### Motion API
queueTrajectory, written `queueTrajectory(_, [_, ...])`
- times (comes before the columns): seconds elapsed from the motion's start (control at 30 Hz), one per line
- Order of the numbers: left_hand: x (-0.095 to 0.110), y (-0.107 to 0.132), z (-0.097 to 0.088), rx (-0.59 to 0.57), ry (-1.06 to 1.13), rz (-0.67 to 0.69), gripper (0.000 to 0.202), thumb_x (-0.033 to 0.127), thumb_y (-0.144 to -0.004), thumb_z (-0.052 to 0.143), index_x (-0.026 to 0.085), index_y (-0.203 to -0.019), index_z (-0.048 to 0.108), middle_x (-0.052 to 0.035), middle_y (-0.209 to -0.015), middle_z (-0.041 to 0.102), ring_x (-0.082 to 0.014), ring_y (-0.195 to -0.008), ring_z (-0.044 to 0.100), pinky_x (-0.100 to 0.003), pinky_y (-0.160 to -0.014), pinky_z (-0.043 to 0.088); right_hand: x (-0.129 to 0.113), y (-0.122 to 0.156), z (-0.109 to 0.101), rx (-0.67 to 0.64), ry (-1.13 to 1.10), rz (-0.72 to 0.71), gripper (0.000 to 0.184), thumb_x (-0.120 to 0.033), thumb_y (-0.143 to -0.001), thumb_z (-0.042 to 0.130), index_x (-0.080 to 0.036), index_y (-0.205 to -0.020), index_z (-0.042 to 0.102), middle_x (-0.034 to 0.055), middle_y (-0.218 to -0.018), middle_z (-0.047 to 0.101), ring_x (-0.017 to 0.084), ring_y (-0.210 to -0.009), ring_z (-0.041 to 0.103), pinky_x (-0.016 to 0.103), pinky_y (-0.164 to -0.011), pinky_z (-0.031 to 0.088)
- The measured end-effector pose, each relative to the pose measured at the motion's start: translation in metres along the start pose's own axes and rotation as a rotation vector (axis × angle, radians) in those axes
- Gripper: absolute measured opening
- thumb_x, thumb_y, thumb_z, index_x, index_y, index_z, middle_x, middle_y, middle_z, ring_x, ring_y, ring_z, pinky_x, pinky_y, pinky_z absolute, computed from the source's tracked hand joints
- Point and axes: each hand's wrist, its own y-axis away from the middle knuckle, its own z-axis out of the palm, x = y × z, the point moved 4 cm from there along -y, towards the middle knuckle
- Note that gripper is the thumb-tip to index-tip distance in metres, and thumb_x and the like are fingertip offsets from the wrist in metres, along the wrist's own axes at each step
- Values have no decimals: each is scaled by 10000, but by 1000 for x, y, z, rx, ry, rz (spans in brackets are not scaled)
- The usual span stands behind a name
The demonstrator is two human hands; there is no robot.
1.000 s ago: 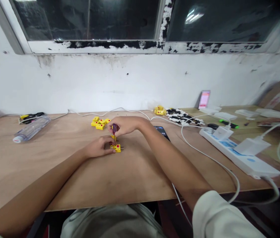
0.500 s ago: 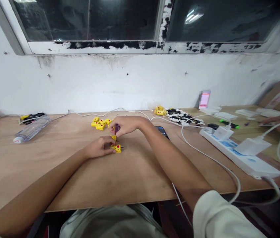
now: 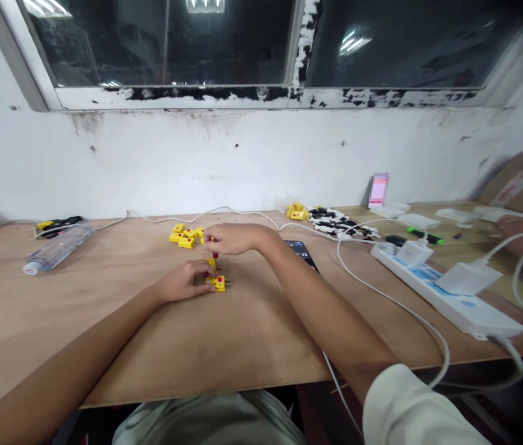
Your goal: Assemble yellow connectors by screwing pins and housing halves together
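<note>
Head view, frame centre: R hand (image 3: 236, 239), fingers clenched on small screwdriver (image 3: 215, 254), tip down at yellow connector (image 3: 217, 283); L hand (image 3: 182, 282), fingers gripping same, on wood surface (image 3: 104, 327).

The tabletop (image 3: 243, 346) is bare plywood, matt and faintly grainy. The small connector (image 3: 217, 283) looks like glossy yellow plastic, with metal pins (image 3: 228, 283) at its side, and the screwdriver (image 3: 215, 262) has a thin metal shaft. The power strip (image 3: 447, 298) is smooth white plastic, the bottle (image 3: 57, 247) clear shiny plastic, and the sleeve (image 3: 410, 408) soft pale cloth. The painted wall (image 3: 243, 161) is matt, and the window frame (image 3: 196, 94) is rough with flaking paint.
</note>
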Motion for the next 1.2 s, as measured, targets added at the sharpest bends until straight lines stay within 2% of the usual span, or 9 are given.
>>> queueTrajectory(0.1, [-2, 0, 1, 1, -7, -15, 241, 371, -856, 650, 185, -1009, 649, -64, -1039, 689, -215, -957, 637, -331, -872, 489, -4, 3, -3, 31, 13, -68, 79, -188, -832, 525, -171, -897, 567, 36, -888, 656, 135, -716, 525, 244, -608, 352])
queueTrajectory(0.3, [-5, 0, 3, -16, 7, -3, 236, 377, -867, 638, 197, -1018, 650, -57, -1040, 681, -214, -968, 621, -337, -896, 483, -6, 3, -7, -3, 12, -170, 88, -151, -814, 591, -138, -847, 671, 46, -844, 700, 134, -724, 574, 241, -639, 394])
queueTrajectory(0.53, [-6, 1, 3, -3, -19, 15, 164, 303, -895, 586, 195, -1009, 634, -44, -1029, 684, -193, -949, 623, -314, -885, 473, -2, 0, -2, -16, -69, -250, 310, 15, -751, 516, -126, -976, 678, 63, -951, 705, 129, -807, 615, 232, -710, 434])
queueTrajectory(0.63, [-6, 1, 3, 0, -11, 13, 168, 312, -890, 593, 193, -1001, 639, -47, -1029, 687, -195, -948, 626, -315, -877, 479, -3, -4, 1, 0, -82, -231, 151, -84, -807, 526, -141, -850, 659, 32, -829, 683, 118, -709, 572, 236, -656, 409])
queueTrajectory(0.73, [-8, 1, 4, -2, 2, -10, 168, 310, -888, 592, 198, -1003, 642, -46, -1030, 691, -198, -951, 628, -323, -881, 486, -5, -6, 4, 5, -138, -253, 213, -195, -901, 450, -159, -752, 598, 19, -763, 659, 110, -655, 554, 240, -642, 400])
queueTrajectory(0.9, [-10, 1, 4, 5, 3, -26, 168, 315, -888, 592, 199, -1001, 636, -53, -1043, 689, -204, -963, 630, -328, -885, 489, -4, -6, 6, 46, -26, -51, 168, -174, -917, 395, -172, -983, 550, 29, -786, 663, 132, -659, 564, 238, -593, 367])
queueTrajectory(1.0, [-8, 1, 3, -3, 19, -18, 166, 295, -882, 596, 193, -1006, 638, -53, -1039, 692, -200, -952, 631, -317, -873, 491, -7, -3, 5, 79, 93, 33, 200, -270, -955, 387, -152, -968, 547, 85, -850, 668, 154, -660, 535, 259, -564, 319])
queueTrajectory(1.1, [-6, 0, 3, -8, 2, -43, 175, 296, -877, 596, 187, -1004, 645, -56, -1019, 694, -201, -927, 629, -316, -852, 493, -8, -3, 4, 75, 121, 3, 210, -292, -957, 411, -151, -900, 555, 95, -868, 666, 154, -667, 521, 263, -580, 316])
queueTrajectory(1.2, [-4, 0, 2, -3, -11, -46, 185, 311, -885, 584, 183, -1001, 651, -56, -993, 694, -200, -910, 628, -314, -840, 493, -3, -4, 2, 83, 26, -95, 121, -171, -896, 482, -169, -1001, 542, 52, -875, 665, 145, -714, 541, 243, -632, 355])
